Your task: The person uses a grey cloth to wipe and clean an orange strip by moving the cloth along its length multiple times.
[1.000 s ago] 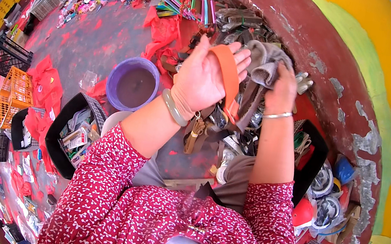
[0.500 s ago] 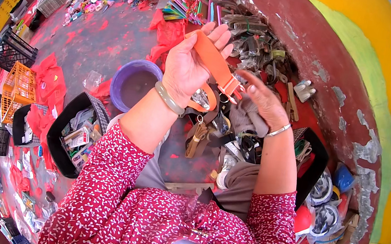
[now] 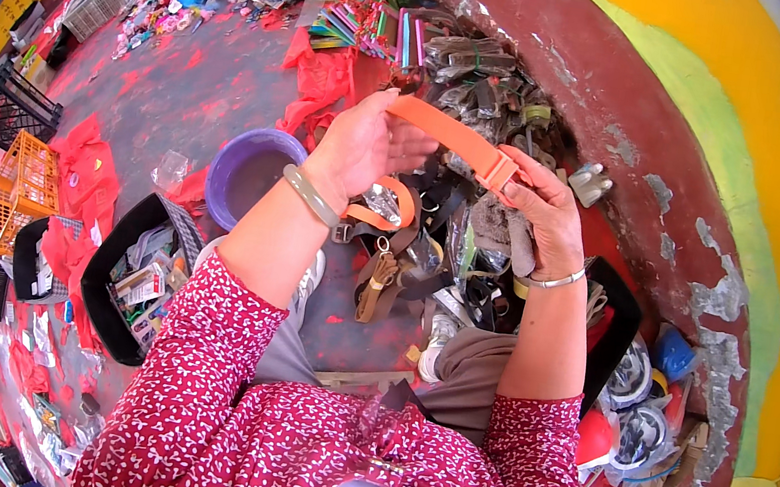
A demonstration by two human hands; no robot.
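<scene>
Above a grey floor [image 3: 198, 79] strewn with red scraps, our left hand [image 3: 364, 147], fingers loosely spread, holds an orange strap [image 3: 449, 131] at the thumb; our right hand [image 3: 552, 217] pinches its buckle [image 3: 499, 169] end. A purple bucket [image 3: 219, 190] stands left; a peeling maroon-and-yellow wall [image 3: 596, 78] curves right.

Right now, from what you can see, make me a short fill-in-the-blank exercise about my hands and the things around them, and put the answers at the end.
1. Running from the left hand to the right hand is a strap coloured ____.
2. The strap's buckle is by the fingers of the ____ hand.
3. The round tub on the floor is coloured ____.

Missing words: orange; right; purple.
</scene>
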